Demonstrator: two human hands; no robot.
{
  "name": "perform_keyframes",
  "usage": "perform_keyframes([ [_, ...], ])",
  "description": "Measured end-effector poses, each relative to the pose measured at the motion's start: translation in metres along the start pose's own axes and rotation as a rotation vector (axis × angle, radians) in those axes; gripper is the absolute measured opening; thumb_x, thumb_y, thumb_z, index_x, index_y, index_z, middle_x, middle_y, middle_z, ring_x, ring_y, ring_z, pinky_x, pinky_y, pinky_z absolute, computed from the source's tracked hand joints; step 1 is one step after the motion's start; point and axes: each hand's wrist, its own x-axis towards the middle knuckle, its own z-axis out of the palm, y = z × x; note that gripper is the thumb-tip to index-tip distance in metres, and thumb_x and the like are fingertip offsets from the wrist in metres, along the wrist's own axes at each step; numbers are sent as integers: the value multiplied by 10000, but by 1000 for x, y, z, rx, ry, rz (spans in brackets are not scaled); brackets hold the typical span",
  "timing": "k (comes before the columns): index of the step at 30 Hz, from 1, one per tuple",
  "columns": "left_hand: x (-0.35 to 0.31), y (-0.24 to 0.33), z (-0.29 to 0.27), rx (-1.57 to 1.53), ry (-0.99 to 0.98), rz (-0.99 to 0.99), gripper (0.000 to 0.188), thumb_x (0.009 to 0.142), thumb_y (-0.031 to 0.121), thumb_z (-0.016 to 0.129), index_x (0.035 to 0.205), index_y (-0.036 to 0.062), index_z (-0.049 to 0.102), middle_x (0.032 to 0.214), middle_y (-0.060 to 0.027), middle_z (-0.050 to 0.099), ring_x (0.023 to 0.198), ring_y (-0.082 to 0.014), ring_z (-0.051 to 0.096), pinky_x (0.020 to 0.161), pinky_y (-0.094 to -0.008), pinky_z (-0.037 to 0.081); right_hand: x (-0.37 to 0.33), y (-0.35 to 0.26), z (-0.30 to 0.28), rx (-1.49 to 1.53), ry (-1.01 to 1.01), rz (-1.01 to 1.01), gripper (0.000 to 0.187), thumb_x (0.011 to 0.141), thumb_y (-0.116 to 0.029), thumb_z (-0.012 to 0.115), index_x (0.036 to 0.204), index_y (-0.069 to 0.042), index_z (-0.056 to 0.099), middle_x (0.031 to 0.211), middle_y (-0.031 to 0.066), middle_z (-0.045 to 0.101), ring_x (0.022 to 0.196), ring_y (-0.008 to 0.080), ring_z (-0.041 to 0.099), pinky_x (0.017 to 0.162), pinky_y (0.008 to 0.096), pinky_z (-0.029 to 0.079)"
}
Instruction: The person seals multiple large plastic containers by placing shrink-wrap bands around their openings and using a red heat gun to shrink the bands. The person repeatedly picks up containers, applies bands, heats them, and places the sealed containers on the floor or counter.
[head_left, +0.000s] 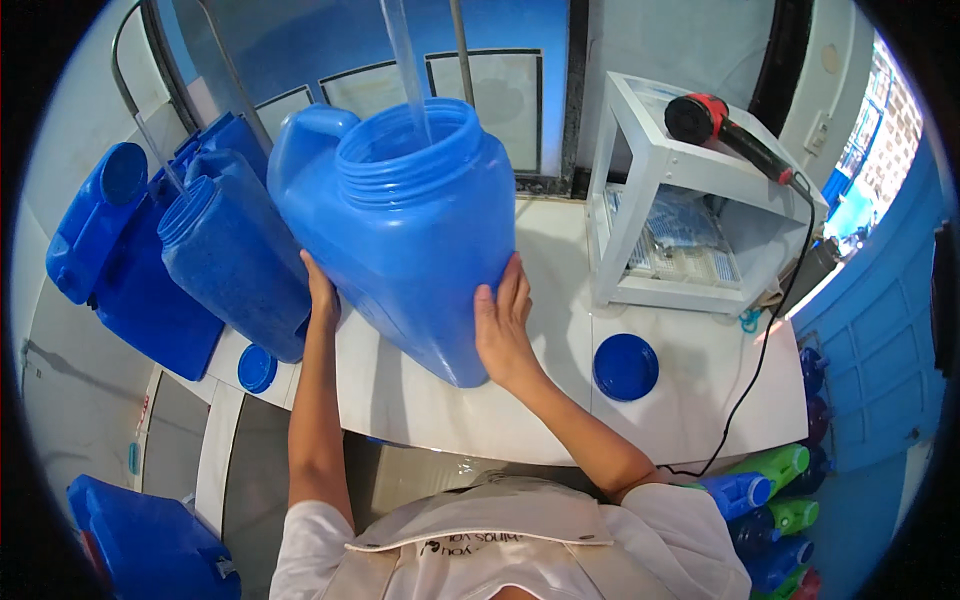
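Note:
A large blue plastic water jug (420, 240) with an uncapped, threaded wide mouth stands on the white counter, leaning a little. My left hand (321, 289) steadies its left side, with the fingers partly hidden behind it. Against the lower right side my right hand (506, 325) is pressed, thumb toward me and fingers reaching round. A clear column (407, 70), a tube or falling water, runs down from above into the mouth; which one I cannot tell. Right of the jug, a round dark blue cap (626, 367) lies on the counter.
Another uncapped blue jug (235, 260) stands left under a second thin clear line, beside a capped blue container (140, 255). A second cap (257, 368) lies nearby. A red and black heat gun (725, 135) rests on a white shelf unit (640, 190); its cord trails over the counter's right side.

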Motion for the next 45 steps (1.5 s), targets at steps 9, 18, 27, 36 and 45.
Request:
perform_keyframes([
  [9,19,-40,-16,79,-10,-4,590,920,555,264,1263,95,401,1247,-96,458,1150,-215,434,962,-374,331,111,-42,-225,-806,679,-725,370,798,-171,518,1105,34,496,1057,208,536,1013,370,506,879,462,409],
  [18,-262,-80,41,189,-74,27,169,880,112,390,898,28,535,864,-41,532,792,-137,499,763,-259,407,234,-25,-337,-1411,45,134,398,616,-174,592,972,-4,649,1000,212,625,952,357,603,816,387,479],
  [27,-264,-106,143,-253,-171,-472,607,912,307,390,1408,45,159,1471,-55,177,1367,-153,96,1097,-311,81,161,-49,-354,-972,342,-108,376,704,-335,616,918,-26,633,843,176,641,758,274,639,681,369,481],
  [36,-246,-142,178,-389,41,-330,544,922,366,321,1375,71,261,1425,-23,287,1335,-135,189,1091,-297,73,-83,40,-262,591,79,82,417,657,-206,625,996,-2,494,886,112,534,634,181,554,569,285,477],
  [45,-245,-132,184,-328,184,-347,537,936,399,272,1354,62,297,1412,-36,313,1318,-142,222,1067,-354,131,-126,54,-205,580,-215,519,270,677,-109,625,914,-15,537,798,65,534,635,148,553,576,282,470],
])
